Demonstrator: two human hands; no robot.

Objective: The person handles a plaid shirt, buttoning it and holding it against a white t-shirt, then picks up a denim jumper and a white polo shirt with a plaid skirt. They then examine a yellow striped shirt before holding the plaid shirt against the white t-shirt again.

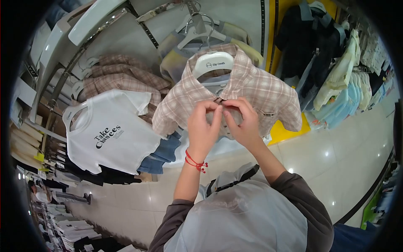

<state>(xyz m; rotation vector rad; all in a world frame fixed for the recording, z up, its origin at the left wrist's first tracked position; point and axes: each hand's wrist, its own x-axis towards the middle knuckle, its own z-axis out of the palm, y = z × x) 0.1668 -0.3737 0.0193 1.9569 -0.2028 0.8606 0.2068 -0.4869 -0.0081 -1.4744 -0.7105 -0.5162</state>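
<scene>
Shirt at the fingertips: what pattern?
The shirt is pinkish-brown and white plaid, clear in the head view.

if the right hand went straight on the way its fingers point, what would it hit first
The nearest plaid shirt, at its upper front; the right hand seems to touch it there, though depth is unclear.

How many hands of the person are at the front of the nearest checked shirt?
2: the left hand, with a red bracelet on its wrist, and the right hand, both just below the collar of the checked shirt.
</scene>
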